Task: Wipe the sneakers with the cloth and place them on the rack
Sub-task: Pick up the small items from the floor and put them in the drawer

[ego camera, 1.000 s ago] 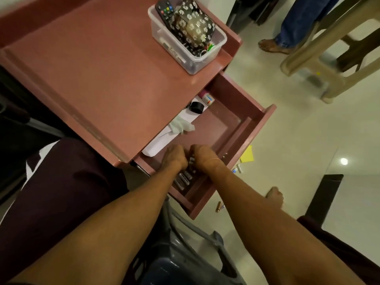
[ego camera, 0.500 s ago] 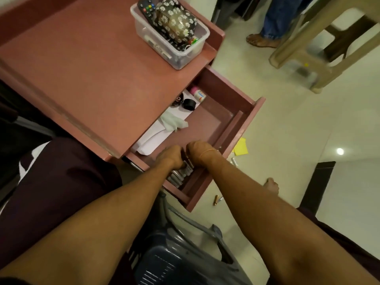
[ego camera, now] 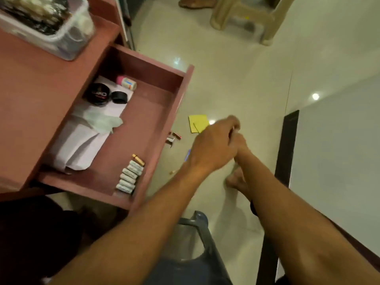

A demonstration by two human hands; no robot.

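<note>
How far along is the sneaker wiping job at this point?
Nothing sneaker-related shows as done: no sneakers, wiping cloth or rack in view. A row of batteries lies lined up in the open drawer. In hand: the left hand and right hand meet above the floor near loose batteries; blur hides what, if anything, they grip. Left: everything, from fetching cloth and sneakers to wiping and racking.
</note>
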